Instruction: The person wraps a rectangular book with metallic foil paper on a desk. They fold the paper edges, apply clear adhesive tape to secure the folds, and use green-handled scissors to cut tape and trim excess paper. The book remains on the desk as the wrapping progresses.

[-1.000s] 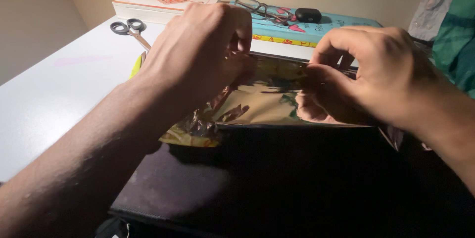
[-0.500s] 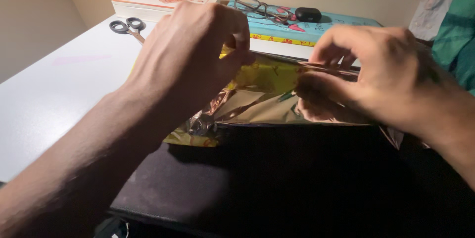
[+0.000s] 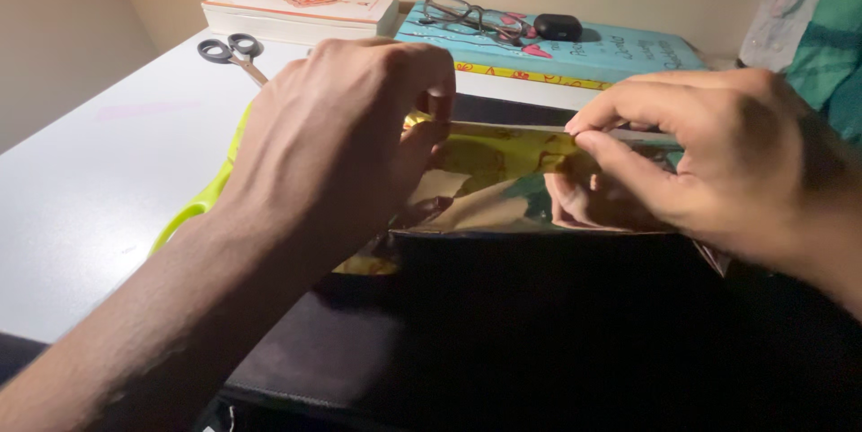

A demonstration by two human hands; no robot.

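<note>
Head view, dim warm light. Both hands work on a shiny gold foil sheet (image 3: 489, 189), which lies over the far edge of a dark flat box (image 3: 539, 324) at the near edge of the white tabletop (image 3: 99, 180).

Left hand (image 3: 341, 145): knuckles up, fingers curled together, thumb and fingertips pinched on the upper left edge of the foil sheet. The sheet is lifted and creased there; its crumpled left corner sits under the wrist (yellow underside showing).

Right hand (image 3: 718, 163): thumb pressed against the index finger, clamped on the upper right edge of the same sheet. The other fingers are tucked beneath, partly mirrored in the foil.

A lime green strip (image 3: 193, 207) shows to the left of the left wrist, lying on the tabletop; what it belongs to cannot be told.

Far edge of the tabletop: a white book with an orange cover (image 3: 301, 5) toward the far left corner, grey-handled scissors (image 3: 229, 53) just in front of it. To the right, a light blue book (image 3: 575, 50) stacked on a yellow-edged one, carrying a pair of glasses (image 3: 471, 17) and a small black case (image 3: 558, 27), close together. Green and grey cloth (image 3: 813, 28) hangs at the right edge of the view.
</note>
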